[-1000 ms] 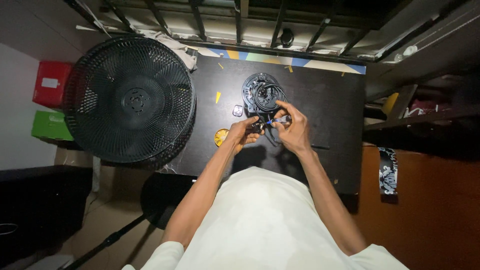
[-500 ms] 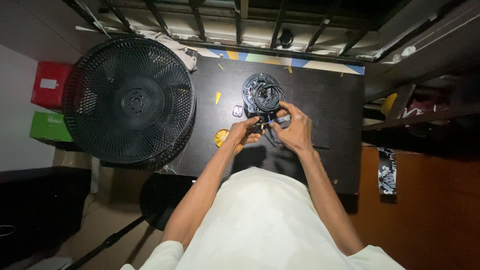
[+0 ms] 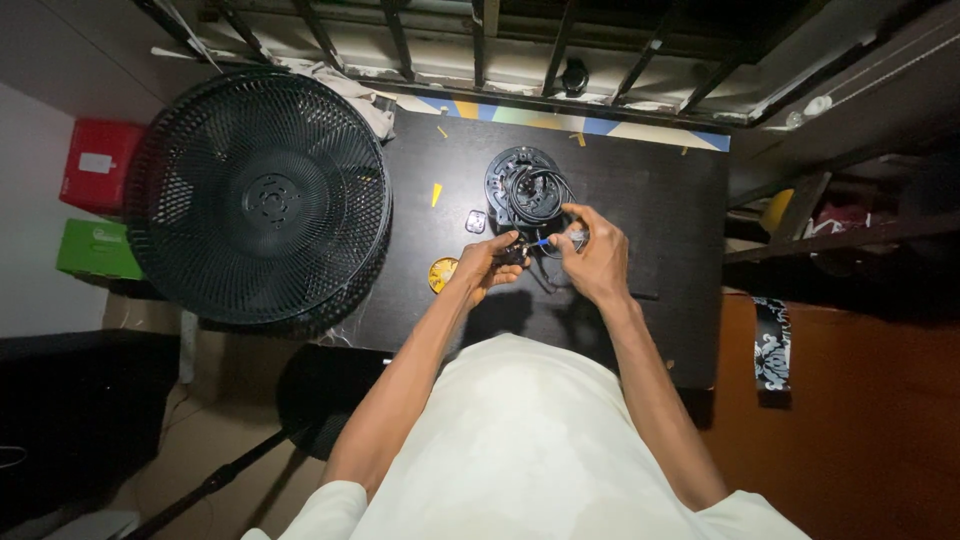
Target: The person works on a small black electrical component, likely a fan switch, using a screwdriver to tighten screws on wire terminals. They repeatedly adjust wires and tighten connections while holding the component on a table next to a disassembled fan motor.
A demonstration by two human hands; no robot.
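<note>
On the black table [image 3: 660,200] lies a round black fan part [image 3: 525,185] with coiled black wires on top. My left hand [image 3: 485,265] pinches a small dark wire end just below that part. My right hand [image 3: 595,255] is closed on a wire with a small blue tip, held close to the left hand's fingers. Both hands meet near the table's middle, a little in front of the round part. What exactly sits between the fingertips is too small to make out.
A large black fan grille [image 3: 260,195] overhangs the table's left edge. A small yellow round thing [image 3: 441,273] and a small grey piece [image 3: 475,221] lie left of the hands. Red [image 3: 95,165] and green [image 3: 95,250] boxes sit far left. A metal window grate [image 3: 480,40] runs behind.
Both hands stay over the wires with only slight finger movement; nothing was picked up or put down.
</note>
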